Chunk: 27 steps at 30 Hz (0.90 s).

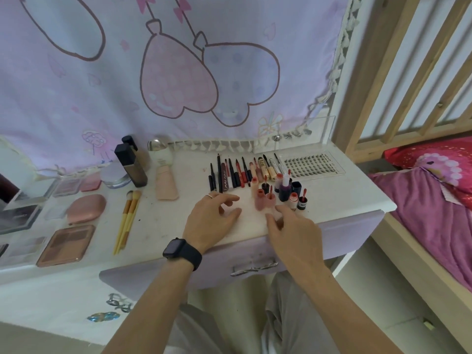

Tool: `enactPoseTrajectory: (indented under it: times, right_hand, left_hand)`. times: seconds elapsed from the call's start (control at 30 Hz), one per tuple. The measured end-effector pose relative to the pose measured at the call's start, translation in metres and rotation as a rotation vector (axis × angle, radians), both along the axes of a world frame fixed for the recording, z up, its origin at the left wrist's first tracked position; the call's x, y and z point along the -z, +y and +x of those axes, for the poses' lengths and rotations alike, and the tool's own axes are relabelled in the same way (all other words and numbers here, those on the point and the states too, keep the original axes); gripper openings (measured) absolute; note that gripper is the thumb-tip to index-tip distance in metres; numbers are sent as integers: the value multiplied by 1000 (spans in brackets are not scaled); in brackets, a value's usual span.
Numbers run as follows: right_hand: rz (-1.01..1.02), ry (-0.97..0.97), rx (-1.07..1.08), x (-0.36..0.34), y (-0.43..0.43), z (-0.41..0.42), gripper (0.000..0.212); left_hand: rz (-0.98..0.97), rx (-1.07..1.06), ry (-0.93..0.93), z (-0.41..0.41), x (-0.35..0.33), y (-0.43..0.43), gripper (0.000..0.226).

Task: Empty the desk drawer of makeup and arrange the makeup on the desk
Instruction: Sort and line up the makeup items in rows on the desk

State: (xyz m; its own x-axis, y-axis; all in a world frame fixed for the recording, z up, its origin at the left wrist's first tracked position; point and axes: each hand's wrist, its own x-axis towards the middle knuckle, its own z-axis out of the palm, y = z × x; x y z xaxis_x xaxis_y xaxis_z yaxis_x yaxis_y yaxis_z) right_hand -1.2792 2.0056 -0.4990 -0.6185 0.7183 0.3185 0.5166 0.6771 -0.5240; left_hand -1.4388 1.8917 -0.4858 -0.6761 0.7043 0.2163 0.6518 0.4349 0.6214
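White table (158,218) under a pink curtain (76,98): left hand (212,218) and right hand (288,226) hover mid-frame, fingers loose, holding nothing, just below the lip bottles (263,200). Pencils (235,175) lined up behind, drawer (344,233) beneath.

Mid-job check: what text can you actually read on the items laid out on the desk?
"COLOR": on the maroon tube in the pencil row; letters after it are blurred.
Too small to read: print along the lash tray edge.
Blurred, unreadable: labels on the yellow tube and the small dark bottle.
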Motion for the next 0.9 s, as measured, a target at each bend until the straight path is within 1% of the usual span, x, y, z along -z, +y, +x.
enactPoseTrajectory:
  times: [0.03, 0.13, 0.2, 0.27, 0.33, 0.43, 0.57, 0.63, 0.7, 0.83, 0.9]
  right_hand:
    - [27, 31, -22, -1, -5, 3, 27]
    - [151, 119, -173, -3, -19, -1, 13]
    - [197, 134, -294, -3, -27, -14, 12]
    - [245, 109, -407, -2, -35, -31, 15]
    - [274, 93, -498, 1, -40, -47, 22]
    - [267, 41, -615, 10, -43, -68, 34]
    - [314, 34, -648, 23, -40, -77, 39]
    - [338, 69, -647, 26, -41, -78, 39]
    - [336, 91, -639, 27, -42, -79, 40]
    - [270, 80, -635, 25, -41, -79, 38]
    - [229, 68, -629, 23, -42, -78, 38]
  left_hand:
    - [3, -40, 10, -6, -2, -9, 21]
    - [-11, -161, 53, -27, -9, -35, 17]
    - [-33, -240, 77, -42, -13, -48, 18]
    - [-50, -331, 108, -55, -16, -57, 22]
    - [-122, -396, 126, -66, -19, -56, 31]
    - [-240, -457, 76, -80, -21, -51, 48]
    - [-383, -528, 146, -97, -18, -40, 60]
    - [-420, -560, 125, -105, -17, -36, 60]
    - [-424, -581, 84, -111, -14, -34, 56]
    - [-340, -589, 94, -109, -11, -32, 43]
    - [-223, -579, 42, -100, -12, -35, 46]
